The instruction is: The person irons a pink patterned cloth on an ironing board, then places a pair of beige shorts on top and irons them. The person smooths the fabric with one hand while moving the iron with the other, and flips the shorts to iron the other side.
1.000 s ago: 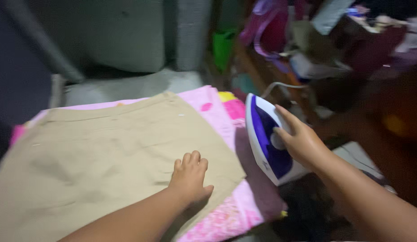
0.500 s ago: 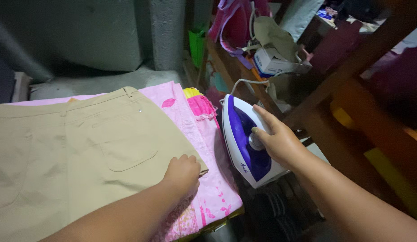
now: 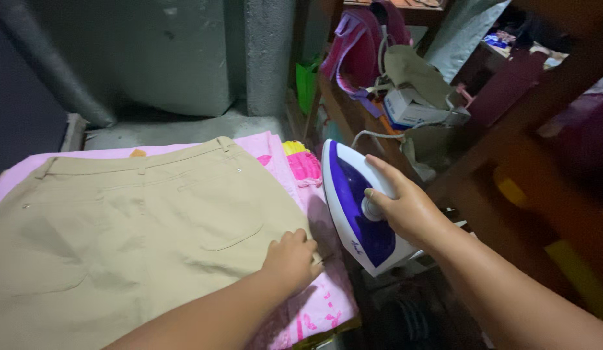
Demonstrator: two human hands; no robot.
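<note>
The iron (image 3: 359, 207), white and purple, stood tilted off the counter's right edge, at three o'clock from the khaki trousers (image 3: 133, 227), gripped by the closed right hand (image 3: 405, 207). The left hand (image 3: 289, 258) pressed fingers curled on the trousers' hem. A pink cloth (image 3: 314, 304) lay underneath; a pink backpack (image 3: 359, 52) hung at twelve o'clock.

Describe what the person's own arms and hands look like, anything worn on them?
Both forearms are bare as far as the picture shows, with no sleeves in view. The left hand and the right hand wear no gloves, and no watch, bracelet or ring shows. Fingernails look short and unpainted.
</note>
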